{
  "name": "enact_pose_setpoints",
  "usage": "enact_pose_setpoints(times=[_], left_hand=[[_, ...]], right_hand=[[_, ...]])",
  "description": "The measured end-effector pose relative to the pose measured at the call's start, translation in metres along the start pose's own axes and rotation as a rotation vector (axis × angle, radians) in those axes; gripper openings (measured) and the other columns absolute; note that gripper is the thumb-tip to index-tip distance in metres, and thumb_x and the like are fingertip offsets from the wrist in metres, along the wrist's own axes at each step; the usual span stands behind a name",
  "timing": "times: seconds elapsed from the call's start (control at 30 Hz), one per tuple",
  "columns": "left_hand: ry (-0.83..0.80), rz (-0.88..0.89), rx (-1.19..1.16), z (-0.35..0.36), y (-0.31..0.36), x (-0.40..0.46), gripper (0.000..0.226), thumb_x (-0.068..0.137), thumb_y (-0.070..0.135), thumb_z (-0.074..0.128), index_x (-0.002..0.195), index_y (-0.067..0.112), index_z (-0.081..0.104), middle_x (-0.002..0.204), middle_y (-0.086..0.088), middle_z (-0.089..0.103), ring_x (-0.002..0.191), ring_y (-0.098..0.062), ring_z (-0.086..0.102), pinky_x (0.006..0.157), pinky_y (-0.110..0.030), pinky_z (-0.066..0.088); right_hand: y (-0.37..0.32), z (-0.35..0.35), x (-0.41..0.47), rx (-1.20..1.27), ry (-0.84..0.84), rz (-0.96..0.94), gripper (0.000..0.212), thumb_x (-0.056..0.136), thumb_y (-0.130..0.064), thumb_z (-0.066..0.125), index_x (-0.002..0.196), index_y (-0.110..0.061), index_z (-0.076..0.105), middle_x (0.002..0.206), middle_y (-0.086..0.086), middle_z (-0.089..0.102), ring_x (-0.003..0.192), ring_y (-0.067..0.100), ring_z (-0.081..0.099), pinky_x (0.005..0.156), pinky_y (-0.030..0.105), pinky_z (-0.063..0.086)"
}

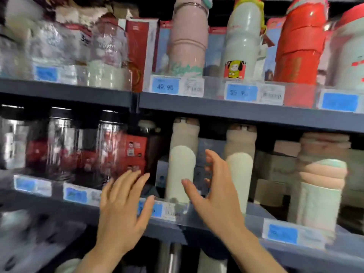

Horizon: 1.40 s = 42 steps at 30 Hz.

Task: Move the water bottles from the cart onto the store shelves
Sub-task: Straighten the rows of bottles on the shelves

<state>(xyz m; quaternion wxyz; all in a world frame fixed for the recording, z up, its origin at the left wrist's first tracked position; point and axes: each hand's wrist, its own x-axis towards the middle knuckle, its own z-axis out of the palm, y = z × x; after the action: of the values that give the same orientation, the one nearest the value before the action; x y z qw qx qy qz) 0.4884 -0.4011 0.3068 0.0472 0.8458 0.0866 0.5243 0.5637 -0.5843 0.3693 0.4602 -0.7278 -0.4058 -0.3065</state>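
A tall cream bottle with a beige top point(182, 160) stands upright at the front of the middle shelf point(226, 223). My left hand point(123, 203) is spread with straight fingers just left of it, over the shelf's front edge, holding nothing. My right hand point(216, 192) is raised just right of the bottle, fingers loosely spread, thumb toward the bottle; I cannot tell whether it touches it. A second, similar cream bottle point(240, 164) stands behind my right hand. The cart is not in view.
The upper shelf point(236, 113) carries a pink bottle point(189, 40), a white cartoon bottle point(243, 42) and a red bottle point(301, 42). Clear black-lidded jars point(61, 146) fill the middle shelf's left. A pastel pink-and-green bottle point(323, 186) stands at right. Blue price tags line the shelf edges.
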Motion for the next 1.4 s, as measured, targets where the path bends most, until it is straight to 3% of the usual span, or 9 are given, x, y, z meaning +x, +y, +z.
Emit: enact_pose_setpoints(times=[0.1, 0.27, 0.57, 0.67, 0.77, 1.0, 1.2, 1.3, 1.4], left_hand=[[-0.011, 0.026, 0.06, 0.013, -0.014, -0.005, 0.061, 0.098, 0.054, 0.02, 0.131, 0.015, 0.054, 0.134, -0.005, 0.057, 0.129, -0.023, 0.042, 0.112, -0.048, 0.019], [0.105, 0.066, 0.076, 0.022, -0.019, -0.004, 0.05, 0.09, 0.042, 0.04, 0.122, 0.014, 0.065, 0.125, -0.004, 0.064, 0.117, -0.023, 0.051, 0.107, -0.051, 0.03], [0.187, 0.225, 0.086, 0.026, -0.024, -0.011, 0.044, 0.085, 0.037, 0.046, 0.118, 0.015, 0.065, 0.117, -0.004, 0.068, 0.11, -0.025, 0.052, 0.1, -0.05, 0.033], [0.189, 0.216, 0.1, 0.026, -0.025, -0.01, 0.044, 0.085, 0.037, 0.046, 0.115, 0.013, 0.069, 0.117, -0.004, 0.068, 0.109, -0.025, 0.052, 0.099, -0.05, 0.035], [0.19, 0.209, 0.103, 0.027, -0.025, -0.011, 0.045, 0.086, 0.036, 0.045, 0.114, 0.012, 0.07, 0.116, -0.005, 0.068, 0.109, -0.025, 0.053, 0.099, -0.051, 0.036], [0.216, 0.213, 0.093, 0.029, -0.026, -0.012, 0.043, 0.086, 0.036, 0.045, 0.112, 0.012, 0.071, 0.112, -0.004, 0.069, 0.106, -0.025, 0.054, 0.098, -0.051, 0.037], [0.235, 0.219, 0.088, 0.031, -0.027, -0.012, 0.04, 0.086, 0.035, 0.046, 0.115, 0.015, 0.066, 0.11, -0.005, 0.069, 0.105, -0.027, 0.054, 0.099, -0.052, 0.037], [0.218, 0.198, 0.091, 0.031, -0.026, -0.013, 0.042, 0.086, 0.035, 0.045, 0.112, 0.012, 0.07, 0.109, -0.005, 0.069, 0.104, -0.026, 0.054, 0.099, -0.051, 0.037], [0.21, 0.191, 0.091, 0.03, -0.026, -0.013, 0.043, 0.086, 0.035, 0.044, 0.111, 0.011, 0.071, 0.108, -0.005, 0.069, 0.103, -0.026, 0.054, 0.099, -0.05, 0.036]], right_hand=[[0.003, 0.022, 0.001, -0.06, -0.02, 0.116, 0.092, 0.082, -0.049, 0.068, 0.152, -0.023, 0.015, 0.152, -0.005, 0.031, 0.137, 0.012, 0.034, 0.11, 0.028, 0.034], [-0.002, 0.029, 0.01, -0.22, -0.119, 0.27, 0.102, 0.079, -0.065, 0.06, 0.152, -0.025, 0.002, 0.153, -0.004, 0.035, 0.132, 0.018, 0.043, 0.096, 0.035, 0.041], [-0.006, 0.036, 0.022, -0.125, -0.171, 0.405, 0.085, 0.082, -0.045, 0.064, 0.147, -0.026, 0.012, 0.112, 0.001, 0.06, 0.095, 0.022, 0.059, 0.079, 0.037, 0.05], [-0.004, 0.037, 0.022, -0.13, -0.158, 0.391, 0.065, 0.079, -0.049, 0.066, 0.13, -0.024, 0.033, 0.11, -0.002, 0.062, 0.093, 0.023, 0.061, 0.08, 0.042, 0.052], [-0.002, 0.037, 0.022, -0.156, -0.162, 0.401, 0.057, 0.076, -0.056, 0.067, 0.114, -0.023, 0.042, 0.11, -0.004, 0.061, 0.095, 0.022, 0.06, 0.081, 0.042, 0.052], [-0.005, 0.039, 0.022, -0.258, -0.172, 0.425, 0.083, 0.066, -0.073, 0.066, 0.127, -0.023, 0.039, 0.122, -0.004, 0.046, 0.109, 0.017, 0.051, 0.084, 0.039, 0.049], [-0.002, 0.031, 0.024, -0.064, -0.244, 0.437, 0.067, 0.076, -0.045, 0.073, 0.128, -0.027, 0.036, 0.118, -0.004, 0.059, 0.101, 0.021, 0.058, 0.086, 0.042, 0.05], [-0.002, 0.034, 0.02, -0.157, -0.231, 0.426, 0.063, 0.072, -0.057, 0.072, 0.116, -0.028, 0.037, 0.113, -0.004, 0.06, 0.096, 0.021, 0.059, 0.078, 0.037, 0.05], [-0.007, 0.043, 0.017, -0.351, -0.182, 0.388, 0.078, 0.066, -0.075, 0.065, 0.12, -0.026, 0.038, 0.116, -0.005, 0.057, 0.1, 0.021, 0.059, 0.072, 0.033, 0.046]])
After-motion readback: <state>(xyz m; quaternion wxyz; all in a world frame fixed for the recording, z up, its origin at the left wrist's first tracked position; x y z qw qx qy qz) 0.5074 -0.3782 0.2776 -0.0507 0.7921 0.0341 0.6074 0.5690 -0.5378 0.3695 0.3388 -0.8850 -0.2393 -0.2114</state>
